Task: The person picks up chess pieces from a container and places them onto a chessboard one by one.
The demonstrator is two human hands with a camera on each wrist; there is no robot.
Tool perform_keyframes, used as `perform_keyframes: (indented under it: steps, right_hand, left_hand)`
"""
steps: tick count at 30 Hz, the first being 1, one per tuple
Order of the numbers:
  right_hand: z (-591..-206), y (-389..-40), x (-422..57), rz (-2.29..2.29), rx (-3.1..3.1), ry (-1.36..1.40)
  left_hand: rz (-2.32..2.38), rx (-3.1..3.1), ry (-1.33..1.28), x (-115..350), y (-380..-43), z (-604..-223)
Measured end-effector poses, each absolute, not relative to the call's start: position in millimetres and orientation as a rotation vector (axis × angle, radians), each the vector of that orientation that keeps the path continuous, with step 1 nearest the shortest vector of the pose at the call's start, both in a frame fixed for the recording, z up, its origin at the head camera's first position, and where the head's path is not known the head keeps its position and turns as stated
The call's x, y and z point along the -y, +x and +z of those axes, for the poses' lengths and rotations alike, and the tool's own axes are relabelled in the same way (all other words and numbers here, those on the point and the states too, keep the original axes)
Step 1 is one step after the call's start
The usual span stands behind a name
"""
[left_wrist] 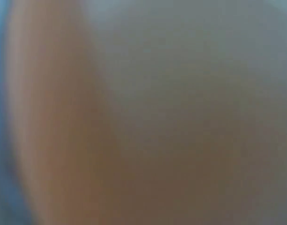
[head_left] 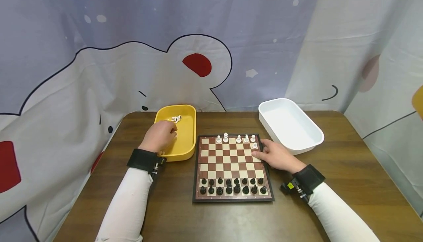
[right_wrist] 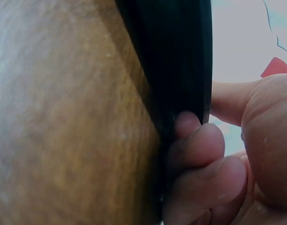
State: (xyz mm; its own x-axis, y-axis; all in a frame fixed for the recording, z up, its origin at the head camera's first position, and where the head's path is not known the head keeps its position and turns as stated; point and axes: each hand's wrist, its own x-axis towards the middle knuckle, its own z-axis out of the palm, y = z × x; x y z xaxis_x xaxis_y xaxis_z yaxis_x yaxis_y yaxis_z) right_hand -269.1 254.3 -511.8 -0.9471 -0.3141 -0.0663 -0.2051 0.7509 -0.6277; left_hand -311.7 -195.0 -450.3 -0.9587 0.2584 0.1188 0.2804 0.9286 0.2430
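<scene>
Brown tabletop (head_left: 231,221); right wrist view alone shows curled fingers (right_wrist: 204,185) touching chessboard (right_wrist: 180,56).

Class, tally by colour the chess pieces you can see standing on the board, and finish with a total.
Black chess pieces: 16
White chess pieces: 6
Total visible on the chessboard: 22

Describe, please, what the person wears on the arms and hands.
The left hand and right hand are bare. Each arm has a long white sleeve and a wide black wrist strap, with a small dark device attached; the right device bears a yellow-green mark.
</scene>
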Motion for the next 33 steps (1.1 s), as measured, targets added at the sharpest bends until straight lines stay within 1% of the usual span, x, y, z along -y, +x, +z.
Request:
perform_keyframes:
  steps: [11,20,27,33]
  right_hand:
    - [-512,-268,-255,-0.97,-2.787,-0.424]
    - [-511,-268,-255,-0.977,-2.779,-0.409]
    - [-512,-268,-255,-0.981,-2.78,-0.407]
    - [-512,-269,-256,-0.984,-2.772,-0.419]
  left_hand:
    - [-0.458,2.799,-0.522,174,-302,-440]
    - [-0.469,2.694,-0.695,149,-290,-433]
    - [-0.513,2.677,-0.785,130,-284,-435]
    - [-0.46,2.635,-0.862,117,-282,-442]
